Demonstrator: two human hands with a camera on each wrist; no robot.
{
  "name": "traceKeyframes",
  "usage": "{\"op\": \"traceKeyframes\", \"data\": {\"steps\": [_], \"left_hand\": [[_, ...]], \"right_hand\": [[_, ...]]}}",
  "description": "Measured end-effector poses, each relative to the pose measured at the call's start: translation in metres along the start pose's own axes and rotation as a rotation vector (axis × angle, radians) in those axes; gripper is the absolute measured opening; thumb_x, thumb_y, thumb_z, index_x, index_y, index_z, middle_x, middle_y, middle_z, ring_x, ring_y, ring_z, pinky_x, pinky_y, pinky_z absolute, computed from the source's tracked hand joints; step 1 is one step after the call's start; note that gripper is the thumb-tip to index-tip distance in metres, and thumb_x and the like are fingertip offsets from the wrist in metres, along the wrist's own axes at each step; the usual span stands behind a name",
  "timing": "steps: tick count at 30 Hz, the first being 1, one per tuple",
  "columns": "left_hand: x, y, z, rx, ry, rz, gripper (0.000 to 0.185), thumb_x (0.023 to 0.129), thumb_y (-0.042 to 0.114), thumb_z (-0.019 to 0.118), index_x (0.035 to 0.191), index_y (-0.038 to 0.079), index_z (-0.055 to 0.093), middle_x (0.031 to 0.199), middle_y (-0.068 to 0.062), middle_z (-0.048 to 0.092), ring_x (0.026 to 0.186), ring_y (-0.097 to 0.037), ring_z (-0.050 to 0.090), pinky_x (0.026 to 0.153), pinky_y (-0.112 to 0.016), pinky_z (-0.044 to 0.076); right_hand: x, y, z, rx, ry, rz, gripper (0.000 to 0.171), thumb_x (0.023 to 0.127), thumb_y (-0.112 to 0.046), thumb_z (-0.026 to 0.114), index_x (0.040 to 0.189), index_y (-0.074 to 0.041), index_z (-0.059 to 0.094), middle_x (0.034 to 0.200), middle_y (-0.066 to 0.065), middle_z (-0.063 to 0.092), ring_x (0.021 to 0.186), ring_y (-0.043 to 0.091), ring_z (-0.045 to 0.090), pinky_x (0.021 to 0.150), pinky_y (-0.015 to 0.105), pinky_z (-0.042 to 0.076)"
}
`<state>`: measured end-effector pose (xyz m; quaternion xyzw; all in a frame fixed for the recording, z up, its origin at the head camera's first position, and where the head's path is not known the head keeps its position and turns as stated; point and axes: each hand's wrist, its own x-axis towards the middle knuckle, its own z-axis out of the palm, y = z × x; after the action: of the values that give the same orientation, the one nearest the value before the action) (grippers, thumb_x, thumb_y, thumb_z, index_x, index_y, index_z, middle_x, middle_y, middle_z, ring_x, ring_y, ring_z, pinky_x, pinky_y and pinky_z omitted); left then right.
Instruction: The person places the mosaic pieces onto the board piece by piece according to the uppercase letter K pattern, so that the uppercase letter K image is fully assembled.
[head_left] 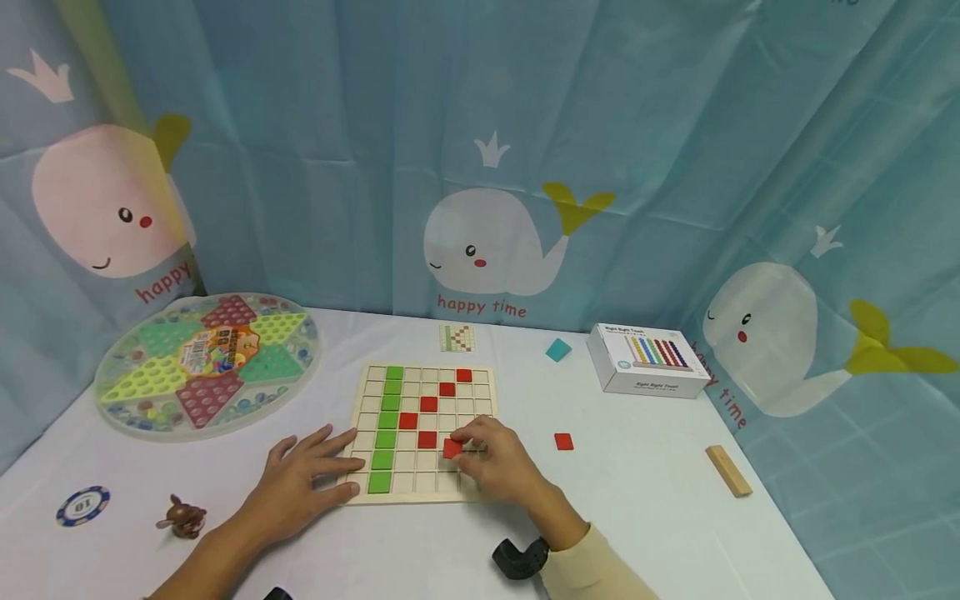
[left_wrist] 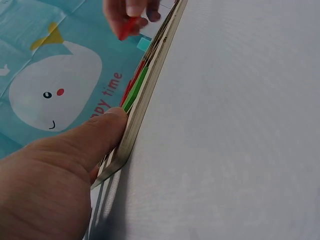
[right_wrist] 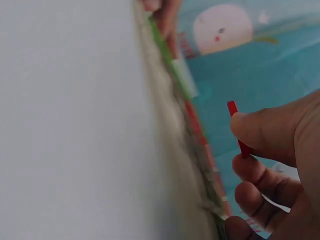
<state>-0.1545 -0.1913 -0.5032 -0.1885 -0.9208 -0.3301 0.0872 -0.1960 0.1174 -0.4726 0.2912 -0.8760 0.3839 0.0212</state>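
Two hands work at the wooden grid board [head_left: 424, 433]. The right hand [head_left: 495, 462] pinches a red tile [head_left: 452, 448] just over the board's 4 o'clock area; the left hand [head_left: 300, 483], fingers relaxed and spread, presses the board's 8 o'clock corner.

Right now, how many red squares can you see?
7. Five red tiles lie on the wooden board in a bent line. The right hand pinches one. One lies loose on the table. Hands may hide more.
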Motion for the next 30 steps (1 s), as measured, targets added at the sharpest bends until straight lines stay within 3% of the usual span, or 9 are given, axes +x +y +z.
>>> {"op": "traceKeyframes", "data": {"steps": [6,12,18,24,30], "left_hand": [[0.001,0.000,0.002,-0.005,-0.015,-0.007,0.033,0.079,0.044,0.077,0.105,0.023,0.076,0.137,-0.006,0.055,0.133,-0.042,0.034,0.100,-0.066,0.011],[0.001,0.000,0.001,0.008,-0.018,-0.014,0.033,0.078,0.043,0.077,0.104,0.023,0.077,0.137,-0.006,0.055,0.133,-0.042,0.034,0.101,-0.066,0.011],[0.000,-0.002,0.001,0.007,0.006,0.004,0.032,0.079,0.043,0.077,0.104,0.024,0.077,0.136,-0.006,0.056,0.132,-0.042,0.036,0.099,-0.067,0.013],[0.000,-0.002,0.001,0.000,-0.001,-0.001,0.033,0.079,0.044,0.076,0.104,0.024,0.077,0.136,-0.005,0.056,0.132,-0.042,0.036,0.099,-0.067,0.013],[-0.001,0.000,0.001,0.002,0.010,0.005,0.031,0.079,0.043,0.077,0.103,0.024,0.077,0.135,-0.005,0.056,0.131,-0.042,0.037,0.099,-0.067,0.013]], "right_hand": [[-0.002,0.008,0.009,-0.085,-0.032,-0.032,0.023,0.083,-0.005,0.072,0.107,-0.007,0.072,0.095,-0.005,0.057,0.085,0.016,0.050,0.071,0.023,0.043],[-0.002,0.008,0.012,-0.153,-0.052,-0.022,0.024,0.084,-0.009,0.072,0.108,-0.007,0.072,0.098,-0.006,0.053,0.093,0.011,0.046,0.080,0.026,0.043],[0.000,0.006,0.010,-0.141,-0.070,0.008,0.030,0.084,-0.012,0.072,0.113,-0.007,0.071,0.099,-0.005,0.055,0.092,0.013,0.049,0.079,0.026,0.044],[0.000,0.002,-0.021,-0.022,-0.017,0.077,0.033,0.086,-0.014,0.072,0.118,-0.006,0.068,0.103,0.002,0.062,0.091,0.019,0.055,0.074,0.033,0.049],[-0.006,-0.006,-0.069,-0.052,0.117,0.069,0.034,0.084,-0.016,0.076,0.117,-0.013,0.069,0.105,-0.005,0.063,0.090,0.018,0.054,0.075,0.042,0.049]]}}
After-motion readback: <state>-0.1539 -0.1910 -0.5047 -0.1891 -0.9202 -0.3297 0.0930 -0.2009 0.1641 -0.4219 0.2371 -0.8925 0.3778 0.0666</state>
